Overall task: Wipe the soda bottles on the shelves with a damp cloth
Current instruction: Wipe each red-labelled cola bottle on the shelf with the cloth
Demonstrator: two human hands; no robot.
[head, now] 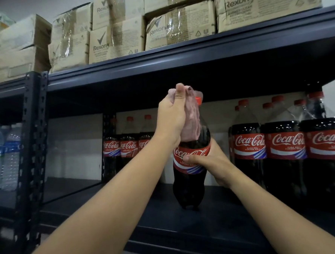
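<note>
- I see the left hand (172,118) raised at the neck of a Coca-Cola bottle (190,164), with its fingers curled around a pale pink cloth (192,123) and the thumb upright against the bunched top of it.
- The cloth lies between my left palm and the bottle's upper shoulder, touching the clear plastic just below the red cap (198,100), which peeks out beside the fabric.
- My right hand (209,159) wraps the bottle at its red label from the right side; the thumb crosses the front of the label and the other fingers are hidden behind the bottle, so I cannot tell how they lie.
- The bottle stands near the front of the dark shelf board (164,221), leaning slightly, its base touching the board.
- To the right, a row of bottles (285,149) with the same labels stands upright, side by side, well back from the edge.
- Further back and to the left, three more cola bottles (122,147) stand close together near the rear wall.
- On the neighbouring rack at far left I see clear water bottles (3,154), beyond a perforated dark upright post (34,144).
- The shelf above carries stacked cardboard cartons (180,26) printed Rexona, some wrapped in plastic film.
</note>
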